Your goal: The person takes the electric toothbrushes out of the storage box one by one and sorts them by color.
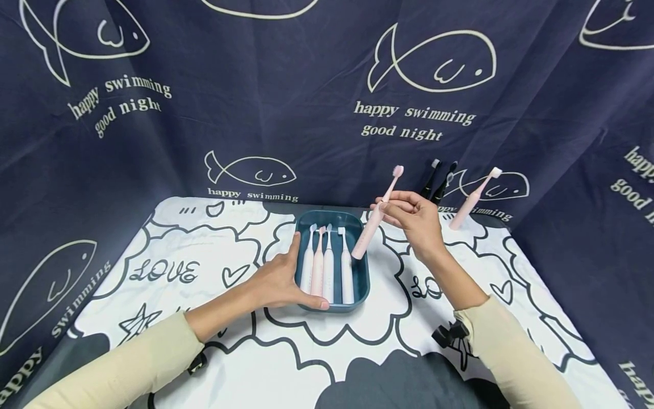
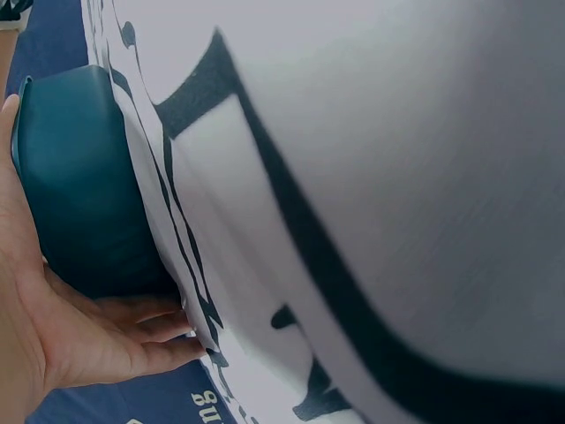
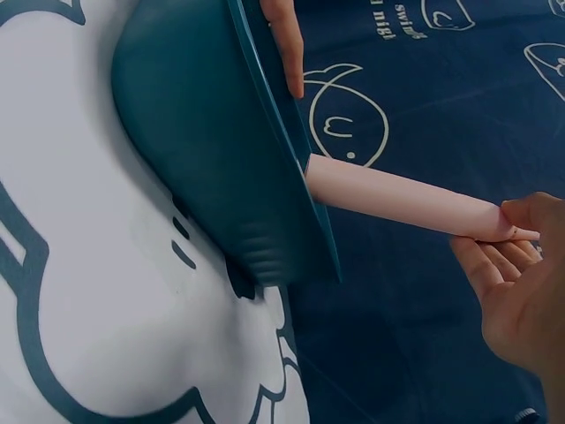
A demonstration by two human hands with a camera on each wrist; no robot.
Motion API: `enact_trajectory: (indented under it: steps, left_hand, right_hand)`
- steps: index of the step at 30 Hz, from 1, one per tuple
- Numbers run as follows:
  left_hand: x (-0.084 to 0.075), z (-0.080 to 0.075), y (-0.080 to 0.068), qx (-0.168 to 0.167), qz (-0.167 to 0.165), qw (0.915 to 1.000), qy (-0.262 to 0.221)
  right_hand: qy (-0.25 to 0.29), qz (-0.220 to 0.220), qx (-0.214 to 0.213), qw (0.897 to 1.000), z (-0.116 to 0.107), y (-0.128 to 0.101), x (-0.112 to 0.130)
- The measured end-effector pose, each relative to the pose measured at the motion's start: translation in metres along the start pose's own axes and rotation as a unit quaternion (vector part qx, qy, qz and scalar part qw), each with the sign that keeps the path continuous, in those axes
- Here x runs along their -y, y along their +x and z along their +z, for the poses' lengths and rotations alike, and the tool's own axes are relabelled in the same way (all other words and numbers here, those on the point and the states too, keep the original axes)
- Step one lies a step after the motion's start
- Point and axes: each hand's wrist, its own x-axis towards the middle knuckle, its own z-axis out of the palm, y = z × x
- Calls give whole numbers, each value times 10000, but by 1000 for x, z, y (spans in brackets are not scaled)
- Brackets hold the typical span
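My right hand (image 1: 416,221) pinches a pink electric toothbrush (image 1: 369,230) near its neck. The brush is tilted, head up, its base over the right rim of a teal tray (image 1: 347,308). In the right wrist view, the handle (image 3: 397,196) overlaps the tray's rim at its lower end. My left hand (image 1: 281,281) grips the tray at its near left corner, thumb along the near rim and fingers against the left side. Inside lie several electric toothbrushes side by side: white ones (image 1: 347,275) and a pink one (image 1: 318,267), with a gap left of the rightmost.
Behind my right hand, black toothbrushes (image 1: 441,187) and another pink toothbrush (image 1: 467,204) stand upright at the table's back right. A patterned white cloth (image 1: 204,307) covers the table. Dark blue curtains (image 1: 306,102) hang behind it and along both sides.
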Motion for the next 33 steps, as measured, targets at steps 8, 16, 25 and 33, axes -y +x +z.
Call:
enact_trajectory:
  steps: [8,16,25,33]
  left_hand:
    - [0,0,0,-10,3,10000,7]
    - [0,0,1,-17,11,10000,2]
    - [0,1,1,-2,32,10000,-13]
    - [0,1,1,-19,28,10000,2]
  right_hand:
    - [214,-102,-45,9997,-12,-1,7]
    - [297,-124,-179,9993,-25,-1,10]
    - [402,-260,-311,9984,-43,-4,12]
    - [414,-351,-510,9972,-57,-8,12]
